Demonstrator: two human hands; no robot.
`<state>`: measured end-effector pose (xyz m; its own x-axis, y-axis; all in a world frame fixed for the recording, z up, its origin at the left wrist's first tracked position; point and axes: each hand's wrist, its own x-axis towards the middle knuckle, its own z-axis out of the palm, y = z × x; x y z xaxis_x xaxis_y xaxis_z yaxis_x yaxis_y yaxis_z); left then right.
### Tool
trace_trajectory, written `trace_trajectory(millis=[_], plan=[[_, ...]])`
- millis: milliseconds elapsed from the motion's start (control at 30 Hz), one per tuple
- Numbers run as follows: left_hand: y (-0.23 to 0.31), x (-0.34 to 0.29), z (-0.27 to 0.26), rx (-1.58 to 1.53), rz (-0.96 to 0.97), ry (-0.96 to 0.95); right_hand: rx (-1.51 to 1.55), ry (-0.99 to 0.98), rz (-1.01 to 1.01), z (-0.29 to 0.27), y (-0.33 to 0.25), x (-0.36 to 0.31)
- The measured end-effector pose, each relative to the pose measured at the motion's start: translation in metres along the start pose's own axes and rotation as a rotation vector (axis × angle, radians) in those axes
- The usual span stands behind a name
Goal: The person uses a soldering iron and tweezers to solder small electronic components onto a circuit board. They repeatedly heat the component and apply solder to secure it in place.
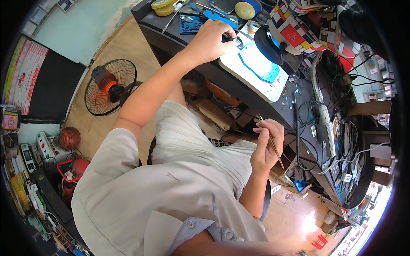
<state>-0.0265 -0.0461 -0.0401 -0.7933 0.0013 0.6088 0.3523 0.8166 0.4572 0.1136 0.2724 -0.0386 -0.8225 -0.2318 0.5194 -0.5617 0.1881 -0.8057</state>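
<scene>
My left hand (214, 39) reaches over the desk at the far edge of a white work plate. Its fingers are pinched round a small black thing (227, 37), mostly hidden by them. My right hand (268, 144) is raised in front of the desk's near edge, closed round slim gold-coloured tweezers (276, 154). On the white plate (273, 93) lies a light-blue pad (258, 63), washed out by bright light. Over it stands a microscope (294, 27) wrapped in a coloured block pattern, with a black ring at its lower end.
Beyond my left hand are a blue tray (191, 24), a yellow tub (163, 7) and a round sponge-like ball (247, 8). Cables and a white power strip (325, 123) run along the desk's right. A black fan (112, 87) stands on the floor to the left.
</scene>
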Motion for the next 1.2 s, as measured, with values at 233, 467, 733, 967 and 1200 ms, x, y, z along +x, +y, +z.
trace_trajectory(millis=[233, 467, 733, 967, 1200], plan=[[0.003, 0.006, -0.010, -0.196, -0.138, -0.079, -0.011, -0.010, -0.012, 0.003, 0.000, 0.005], [0.001, 0.005, -0.010, -0.450, -0.185, -0.016, 0.007, -0.002, -0.012, 0.006, 0.002, 0.007], [0.018, -0.004, -0.017, -0.474, -0.054, 0.091, 0.087, -0.027, 0.076, 0.018, -0.008, 0.021], [0.053, -0.033, -0.030, -0.371, 0.294, 0.415, 0.431, 0.118, 0.391, 0.043, -0.029, 0.044], [0.119, -0.087, -0.029, -0.444, 0.330, 0.545, 0.793, 0.158, 0.523, 0.052, -0.047, 0.063]])
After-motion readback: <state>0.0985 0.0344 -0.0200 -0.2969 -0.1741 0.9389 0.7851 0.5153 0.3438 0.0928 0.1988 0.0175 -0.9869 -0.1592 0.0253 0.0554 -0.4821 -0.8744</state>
